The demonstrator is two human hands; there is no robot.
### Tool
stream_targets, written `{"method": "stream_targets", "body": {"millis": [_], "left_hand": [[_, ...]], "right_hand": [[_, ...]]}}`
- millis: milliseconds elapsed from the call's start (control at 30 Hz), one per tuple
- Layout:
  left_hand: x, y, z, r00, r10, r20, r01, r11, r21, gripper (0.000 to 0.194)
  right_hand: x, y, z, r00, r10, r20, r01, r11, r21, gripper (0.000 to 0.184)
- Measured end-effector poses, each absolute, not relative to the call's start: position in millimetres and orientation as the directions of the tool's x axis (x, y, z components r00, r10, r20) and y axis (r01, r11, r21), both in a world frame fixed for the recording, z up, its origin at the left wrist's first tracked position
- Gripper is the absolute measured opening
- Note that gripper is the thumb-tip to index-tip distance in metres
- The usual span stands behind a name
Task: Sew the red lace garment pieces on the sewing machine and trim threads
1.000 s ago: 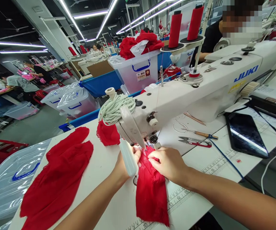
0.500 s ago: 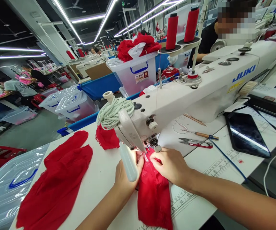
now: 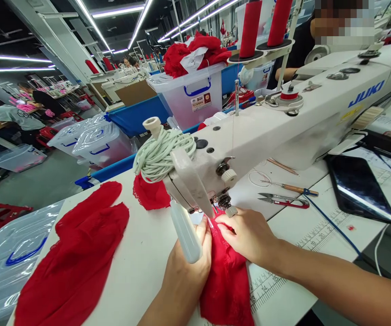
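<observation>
A piece of red fabric (image 3: 226, 283) with a lacy part lies under the needle end of a white sewing machine (image 3: 266, 131) and hangs toward me. My left hand (image 3: 188, 267) holds its left edge close to the needle, fingertips together; a pale lamp-like bar (image 3: 186, 233) covers part of that hand. On the other side, my right hand (image 3: 250, 235) is curled over the fabric's right edge, thumb and fingers gripping it beside the presser area. The exact needle point is hard to see between the hands.
More red fabric (image 3: 76, 253) lies on the left of the table. To the right are thread snips (image 3: 283, 200), a wooden-handled tool (image 3: 293, 188) and a phone (image 3: 358, 188). Behind stand red thread cones (image 3: 250, 29) and a plastic box (image 3: 195, 102). A person (image 3: 297, 50) sits beyond the machine.
My left hand has shifted slightly right and closer to the needle, its fingers now straighter along the fabric. The whole view has moved a little. Both hands stay on the red fabric.
</observation>
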State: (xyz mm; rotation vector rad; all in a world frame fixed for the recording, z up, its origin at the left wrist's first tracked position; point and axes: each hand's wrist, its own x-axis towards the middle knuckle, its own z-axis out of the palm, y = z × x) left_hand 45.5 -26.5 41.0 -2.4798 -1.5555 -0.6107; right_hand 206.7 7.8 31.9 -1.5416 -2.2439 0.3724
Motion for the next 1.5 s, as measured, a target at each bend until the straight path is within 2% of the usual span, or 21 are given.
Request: {"method": "stream_targets", "body": {"millis": [67, 100, 133, 167, 467, 800, 967, 1200, 1400, 1500], "left_hand": [[43.3, -27.6, 40.4, 0.57, 0.705, 0.421, 0.82, -0.517, -0.244, 0.038], [42.7, -27.9, 40.5, 0.634, 0.661, 0.402, 0.772, -0.516, -0.37, 0.037], [42.4, -28.1, 40.7, 0.677, 0.628, 0.384, 0.73, -0.507, -0.458, 0.036], [42.5, -28.2, 40.9, 0.692, 0.615, 0.378, 0.713, -0.501, -0.49, 0.034], [43.0, -29.9, 38.2, 0.675, 0.655, 0.339, 0.722, -0.492, -0.486, 0.046], [39.8, -32.9, 37.3, 0.671, 0.688, 0.277, 0.711, -0.49, -0.504, 0.05], [37.7, -31.0, 39.0, 0.69, 0.67, 0.274, 0.69, -0.493, -0.53, 0.048], [23.2, -23.6, 43.8, 0.735, 0.634, 0.24, 0.656, -0.577, -0.486, 0.045], [31.5, -27.2, 41.0, 0.716, 0.63, 0.3, 0.679, -0.53, -0.508, 0.046], [35.8, -29.6, 38.9, 0.698, 0.666, 0.264, 0.686, -0.515, -0.515, 0.046]], "right_hand": [[206.5, 8.2, 30.9, -0.312, 0.934, 0.172, 0.836, 0.356, -0.418, 0.024], [206.6, 8.4, 30.4, -0.311, 0.935, 0.171, 0.838, 0.355, -0.414, 0.024], [206.8, 8.6, 30.1, -0.312, 0.935, 0.168, 0.84, 0.354, -0.411, 0.024], [207.2, 8.9, 29.9, -0.313, 0.935, 0.166, 0.841, 0.354, -0.409, 0.025], [210.6, 8.7, 31.4, -0.329, 0.927, 0.179, 0.842, 0.373, -0.389, 0.027], [212.6, 8.7, 27.7, -0.326, 0.923, 0.206, 0.83, 0.384, -0.405, 0.025], [211.9, 9.1, 27.5, -0.343, 0.918, 0.202, 0.82, 0.397, -0.413, 0.024], [211.8, 7.5, 28.2, -0.41, 0.884, 0.225, 0.78, 0.468, -0.416, 0.026], [212.3, 8.9, 23.8, -0.368, 0.887, 0.279, 0.771, 0.459, -0.441, 0.026], [212.3, 9.8, 21.5, -0.338, 0.882, 0.329, 0.772, 0.459, -0.44, 0.026]]}}
